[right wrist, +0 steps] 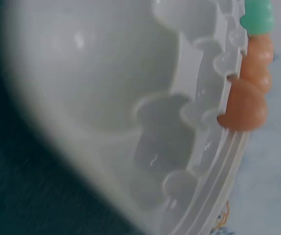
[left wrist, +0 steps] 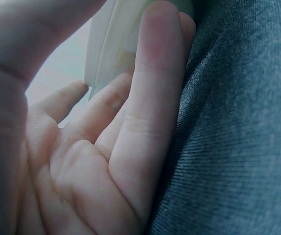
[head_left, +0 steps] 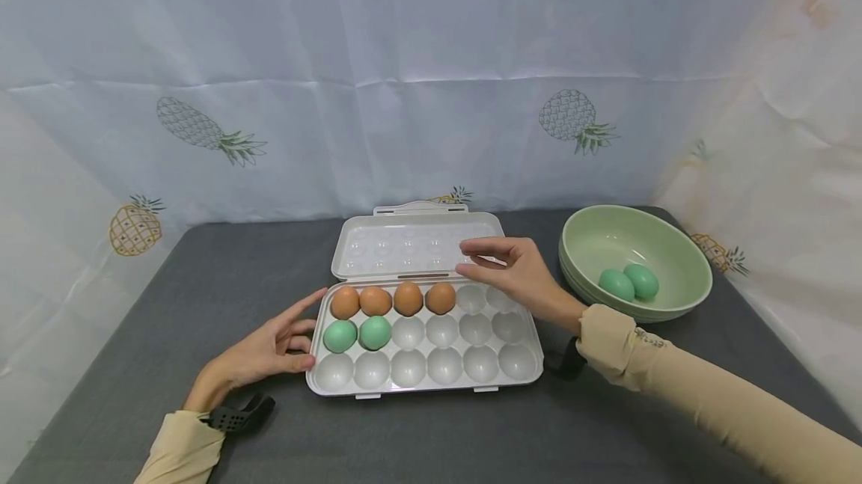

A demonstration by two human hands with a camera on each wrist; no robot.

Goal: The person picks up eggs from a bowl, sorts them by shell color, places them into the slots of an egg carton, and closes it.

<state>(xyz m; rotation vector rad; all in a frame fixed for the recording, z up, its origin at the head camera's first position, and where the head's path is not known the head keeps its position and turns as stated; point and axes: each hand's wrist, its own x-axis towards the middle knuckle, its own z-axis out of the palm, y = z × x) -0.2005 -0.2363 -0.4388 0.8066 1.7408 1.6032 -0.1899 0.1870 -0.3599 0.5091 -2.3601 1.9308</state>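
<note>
The right hand [head_left: 508,267] hovers over the tray [head_left: 444,368]'s back right, grip apart with nothing in it, pointing left, away from two green eggs [head_left: 616,286] in the bowl [head_left: 606,233] right of the tray, though it's the nearer hand. Long side across, the tray has four brown eggs [head_left: 408,298] and two green ones [head_left: 375,333] at its left, open lid [head_left: 417,244] behind; the left hand [head_left: 269,349], grip apart, touches its left edge.

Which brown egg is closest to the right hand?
The rightmost brown egg in the carton's back row, as the head view shows it. The other three brown eggs sit farther left, away from the right hand.
</note>
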